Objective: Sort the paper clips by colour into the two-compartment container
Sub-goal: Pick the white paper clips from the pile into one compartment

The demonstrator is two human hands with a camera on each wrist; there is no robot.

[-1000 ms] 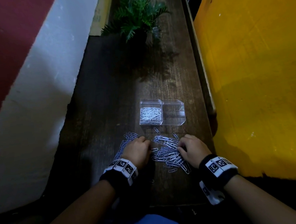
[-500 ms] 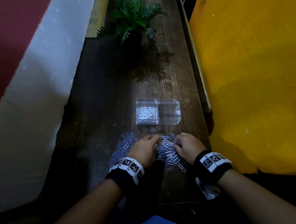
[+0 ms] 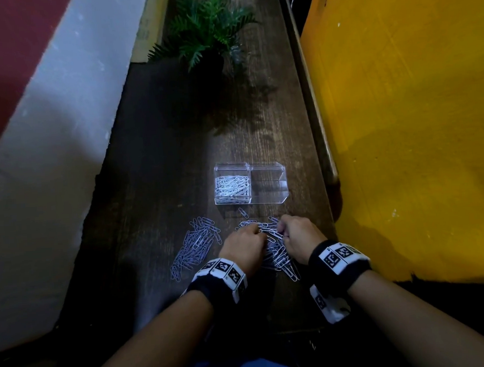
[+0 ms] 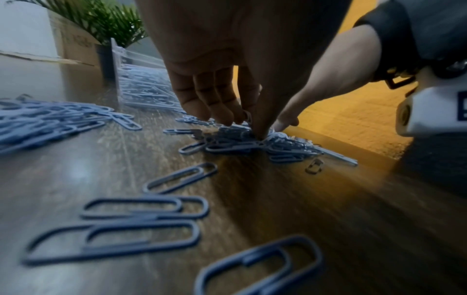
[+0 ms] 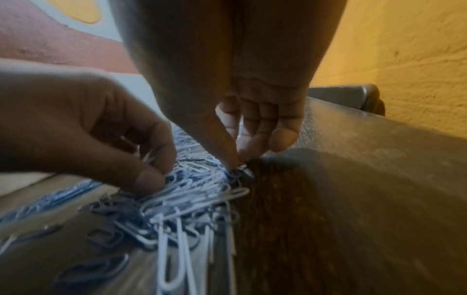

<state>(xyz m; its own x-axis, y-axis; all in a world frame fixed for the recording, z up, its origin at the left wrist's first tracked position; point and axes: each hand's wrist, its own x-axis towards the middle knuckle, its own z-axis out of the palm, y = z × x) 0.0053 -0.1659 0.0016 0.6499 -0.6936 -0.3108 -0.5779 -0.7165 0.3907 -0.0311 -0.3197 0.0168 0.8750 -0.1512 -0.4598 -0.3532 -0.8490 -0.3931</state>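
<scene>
Both hands have closed in on the mixed heap since a second ago, when they rested wider apart at its sides. Nearest the person, the left hand [image 3: 243,247] and right hand [image 3: 299,240], each above a black wristband [image 3: 219,278] with printed markers, meet over the mixed heap of paper clips [image 3: 277,255] on the wooden bench [image 3: 177,159]. Left fingers [image 4: 215,101] are bunched together, thumb and fingertips pinching into the heap; right thumb and forefinger [image 5: 225,151] pinch at clips too, though which single clip either holds cannot be told. The knuckles hide much of the heap from above. Just left lies a separate pile of blue clips [image 3: 195,247], apart from the hands; one stray clip [image 3: 242,212] lies between heap and container. Beyond stands the clear container [image 3: 270,194]: its left compartment holds white clips [image 3: 231,186], its right shows none. Farther along stand a potted fern [image 3: 206,35] and a cardboard box [image 3: 148,30]. A yellow wall [image 3: 415,116] borders the right edge, a white wall [image 3: 49,152] the left.
</scene>
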